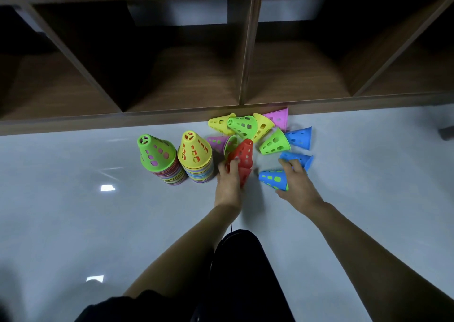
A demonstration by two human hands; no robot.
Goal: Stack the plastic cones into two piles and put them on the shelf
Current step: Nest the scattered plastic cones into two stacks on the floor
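Note:
Two upright piles of cones stand on the floor: one topped by a green cone (154,153), one topped by a yellow cone (194,150). To their right lie several loose cones on their sides, among them yellow (219,124), green (243,125), pink (278,118) and blue (300,137). My left hand (228,181) grips nested red cones (243,157). My right hand (298,183) holds a blue cone with a green one inside (272,179), its fingertips touching another blue cone (298,159).
A brown wooden shelf (245,51) with open compartments runs along the top, its base board meeting the pale glossy floor (73,223). My dark-clothed knee (240,260) is at the bottom centre.

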